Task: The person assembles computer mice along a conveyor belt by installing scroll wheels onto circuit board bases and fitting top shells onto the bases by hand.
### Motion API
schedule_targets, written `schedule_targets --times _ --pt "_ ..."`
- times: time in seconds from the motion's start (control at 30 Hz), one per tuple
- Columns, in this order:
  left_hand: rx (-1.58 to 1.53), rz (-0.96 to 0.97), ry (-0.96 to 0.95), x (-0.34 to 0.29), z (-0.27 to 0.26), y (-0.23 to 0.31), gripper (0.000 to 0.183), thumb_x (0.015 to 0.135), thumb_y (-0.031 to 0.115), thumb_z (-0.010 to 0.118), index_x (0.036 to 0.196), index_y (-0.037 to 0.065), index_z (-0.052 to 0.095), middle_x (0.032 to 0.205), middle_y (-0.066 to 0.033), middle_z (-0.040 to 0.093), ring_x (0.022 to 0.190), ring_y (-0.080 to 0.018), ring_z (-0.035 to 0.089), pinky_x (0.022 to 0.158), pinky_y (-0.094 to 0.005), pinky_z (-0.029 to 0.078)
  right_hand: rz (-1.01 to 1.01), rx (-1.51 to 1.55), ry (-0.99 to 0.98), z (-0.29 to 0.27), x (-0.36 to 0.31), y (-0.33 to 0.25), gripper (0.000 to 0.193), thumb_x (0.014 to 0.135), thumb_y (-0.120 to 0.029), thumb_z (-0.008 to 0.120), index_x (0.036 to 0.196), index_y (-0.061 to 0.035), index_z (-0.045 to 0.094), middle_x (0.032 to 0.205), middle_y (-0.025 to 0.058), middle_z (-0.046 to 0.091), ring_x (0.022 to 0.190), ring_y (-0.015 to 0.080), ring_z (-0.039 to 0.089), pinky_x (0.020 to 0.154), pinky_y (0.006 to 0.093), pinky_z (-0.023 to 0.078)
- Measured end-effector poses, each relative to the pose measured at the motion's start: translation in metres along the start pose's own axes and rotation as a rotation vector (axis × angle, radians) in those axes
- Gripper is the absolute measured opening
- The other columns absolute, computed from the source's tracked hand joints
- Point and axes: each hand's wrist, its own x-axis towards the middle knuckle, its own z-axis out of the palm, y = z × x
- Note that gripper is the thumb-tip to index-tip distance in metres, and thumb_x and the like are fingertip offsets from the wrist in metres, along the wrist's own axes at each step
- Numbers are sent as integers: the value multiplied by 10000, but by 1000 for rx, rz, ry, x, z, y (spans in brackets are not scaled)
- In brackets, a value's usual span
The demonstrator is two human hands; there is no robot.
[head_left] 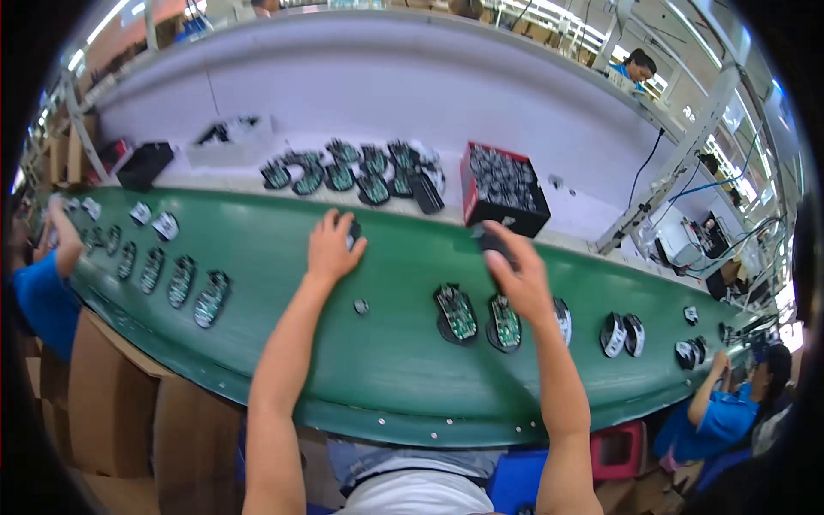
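My left hand rests at the belt's far side, fingers and thumb curled about a small dark rounded part with a pale patch; the hand hides most of it. Farther right, my right hand grips a black rounded shell, blurred by motion, in front of the red and black box. Below and left of that hand lie two black oval housings, one with a green circuit board, the other with a similar board. A pale-faced part is partly behind my right wrist. Between my arms sits a small round piece.
The green belt carries a row of board-filled housings at left and curved pale parts at right. Along the back ledge are piled housings and a red-black box of small dark parts. Co-workers sit at both ends.
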Motion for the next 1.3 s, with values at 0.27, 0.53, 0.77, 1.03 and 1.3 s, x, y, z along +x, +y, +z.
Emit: schedule_targets --times 0.27,0.53,0.77,1.03,1.3 --pt "-44 -3 -29 6 18 -1 511 839 252 709 1310 130 553 1358 -174 498 1181 -401 522 969 -503 453 230 -583 46 -24 -94 41 457 879 -230 694 1325 -155 630 1191 199 568 1008 364 611 880 437 514" --pt "-18 -46 -69 0 17 9 504 862 238 696 1333 140 549 1377 -154 500 1186 -397 523 993 -482 445 260 -945 -150 3 -103 44 581 880 -212 654 1431 -130 490 1416 231 390 1126 452 488 899 503 481" --pt "-12 -6 -14 -3 18 6 516 848 242 707 1326 137 542 1360 -162 508 1202 -390 520 987 -498 451 73 -774 -178 10 -101 61 452 888 -89 602 1338 -71 572 1389 225 475 1220 433 494 1014 496 429" --pt "-33 57 9 -4 18 9 474 856 250 684 1298 133 561 1334 -150 527 1164 -382 546 958 -489 474 124 -856 -201 8 -94 56 359 974 -134 517 1319 -71 595 1346 201 530 1208 397 524 1027 467 416" --pt "-106 29 -6 -7 26 4 469 862 227 689 1300 115 565 1354 -163 519 1194 -381 537 999 -481 459 169 -613 -63 10 -104 71 443 1073 -211 315 1253 32 639 1369 177 578 1285 324 523 1112 382 346"
